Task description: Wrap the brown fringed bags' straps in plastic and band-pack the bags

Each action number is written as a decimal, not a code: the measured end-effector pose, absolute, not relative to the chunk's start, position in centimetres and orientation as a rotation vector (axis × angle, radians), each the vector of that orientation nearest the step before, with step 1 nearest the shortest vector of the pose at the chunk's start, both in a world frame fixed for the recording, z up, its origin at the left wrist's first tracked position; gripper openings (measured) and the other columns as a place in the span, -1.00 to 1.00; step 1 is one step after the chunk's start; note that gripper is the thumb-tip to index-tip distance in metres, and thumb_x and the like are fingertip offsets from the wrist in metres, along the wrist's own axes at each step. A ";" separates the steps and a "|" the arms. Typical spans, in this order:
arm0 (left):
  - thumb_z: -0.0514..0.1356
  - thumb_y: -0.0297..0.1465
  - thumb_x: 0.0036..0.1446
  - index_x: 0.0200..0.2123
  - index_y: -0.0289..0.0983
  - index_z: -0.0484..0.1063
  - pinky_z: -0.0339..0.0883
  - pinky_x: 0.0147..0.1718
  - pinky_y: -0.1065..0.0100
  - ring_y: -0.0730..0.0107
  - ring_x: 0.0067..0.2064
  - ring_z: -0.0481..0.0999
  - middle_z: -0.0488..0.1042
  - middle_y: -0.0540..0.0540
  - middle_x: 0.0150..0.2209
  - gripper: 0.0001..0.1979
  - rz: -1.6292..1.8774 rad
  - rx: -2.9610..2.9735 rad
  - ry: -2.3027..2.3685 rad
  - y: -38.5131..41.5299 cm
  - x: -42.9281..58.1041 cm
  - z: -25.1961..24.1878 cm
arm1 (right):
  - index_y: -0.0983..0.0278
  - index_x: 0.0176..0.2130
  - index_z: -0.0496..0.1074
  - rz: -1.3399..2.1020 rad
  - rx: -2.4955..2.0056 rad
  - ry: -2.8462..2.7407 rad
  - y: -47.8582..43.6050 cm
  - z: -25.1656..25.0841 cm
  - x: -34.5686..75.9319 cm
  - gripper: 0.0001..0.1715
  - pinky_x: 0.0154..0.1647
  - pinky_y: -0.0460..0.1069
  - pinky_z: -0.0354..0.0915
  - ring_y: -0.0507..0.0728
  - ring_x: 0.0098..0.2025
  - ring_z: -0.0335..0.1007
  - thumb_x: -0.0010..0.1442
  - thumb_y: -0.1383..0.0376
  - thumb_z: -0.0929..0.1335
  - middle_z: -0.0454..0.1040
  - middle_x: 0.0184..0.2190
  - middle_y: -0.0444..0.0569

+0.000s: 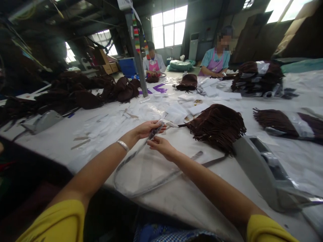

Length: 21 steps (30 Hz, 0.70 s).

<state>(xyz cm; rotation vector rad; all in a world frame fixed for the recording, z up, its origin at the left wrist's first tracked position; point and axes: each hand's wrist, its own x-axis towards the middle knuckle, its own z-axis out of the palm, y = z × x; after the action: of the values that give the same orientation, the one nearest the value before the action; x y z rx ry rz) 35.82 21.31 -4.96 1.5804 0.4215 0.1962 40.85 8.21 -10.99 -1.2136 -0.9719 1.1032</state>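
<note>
My left hand (pixel 148 129) and my right hand (pixel 161 146) meet over the white table (pixel 202 191), both pinched on the top edge of a clear plastic bag (pixel 143 168) that hangs down toward me. A dark strap runs inside the bag between my fingers. A silver bracelet (pixel 123 145) circles my left wrist. Just right of my hands lies a brown fringed bag (pixel 217 126).
A grey tape dispenser (pixel 264 168) stands at the right, another (pixel 42 121) at the left. Piles of brown fringed bags (pixel 83 90) lie left, a stack (pixel 257 79) back right. Two people (pixel 217 57) work at the far side, beside a metal post (pixel 137 53).
</note>
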 end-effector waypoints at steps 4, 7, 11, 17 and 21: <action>0.27 -0.08 0.13 -0.18 -0.34 0.52 0.43 -0.09 0.25 0.18 -0.09 0.56 0.59 -0.16 -0.21 -0.59 0.380 1.739 0.491 21.3 35.0 -4.5 | 0.36 -0.40 0.53 1.077 -1.184 -0.901 10.7 -10.6 41.5 -0.40 -0.26 -0.01 0.35 0.05 -0.37 0.41 -0.17 -0.11 0.52 0.53 -0.44 -0.03; 0.16 0.05 0.16 -0.17 -0.28 0.53 0.39 -0.12 0.28 0.17 -0.06 0.53 0.58 -0.12 -0.16 -0.50 0.570 1.856 0.621 21.4 31.7 -4.6 | 0.35 -0.49 0.51 0.944 -1.247 -0.895 11.4 -10.1 42.1 -0.44 -0.38 -0.07 0.24 0.00 -0.47 0.29 -0.18 -0.10 0.52 0.44 -0.56 -0.12; 0.36 -0.04 -0.04 -0.17 -0.27 0.54 0.37 -0.15 0.23 0.09 -0.14 0.55 0.58 -0.15 -0.22 -0.52 0.634 1.990 0.786 19.7 25.9 -6.2 | 0.34 -0.53 0.50 0.752 -1.323 -0.896 12.4 -9.2 42.4 -0.49 -0.45 -0.09 0.13 -0.01 -0.51 0.21 -0.09 -0.07 0.49 0.36 -0.62 -0.18; 0.40 -0.29 -0.05 -0.28 -0.21 0.56 0.35 -0.12 0.26 0.09 -0.10 0.53 0.58 -0.08 -0.27 -0.76 0.678 1.806 0.906 17.4 22.2 -8.4 | 0.33 -0.53 0.49 0.702 -1.407 -0.918 14.6 -8.0 41.2 -0.46 -0.41 -0.07 0.25 0.06 -0.45 0.34 -0.03 -0.11 0.46 0.41 -0.58 -0.12; 0.38 -0.34 0.01 -0.34 -0.33 0.58 0.42 -0.19 0.25 0.18 -0.24 0.58 0.61 -0.15 -0.35 -0.82 0.528 1.562 0.811 18.2 22.4 -7.5 | 0.30 -0.27 0.55 0.862 -1.393 -1.015 14.0 -7.6 40.8 -0.48 -0.28 -0.06 0.38 0.08 -0.29 0.50 0.20 -0.09 0.33 0.57 -0.32 -0.02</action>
<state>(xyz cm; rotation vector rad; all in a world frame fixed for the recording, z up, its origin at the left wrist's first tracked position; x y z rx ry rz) 22.42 18.20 -7.46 1.5625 0.8107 0.5278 40.84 13.99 -7.62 -1.3932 -1.0151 0.8623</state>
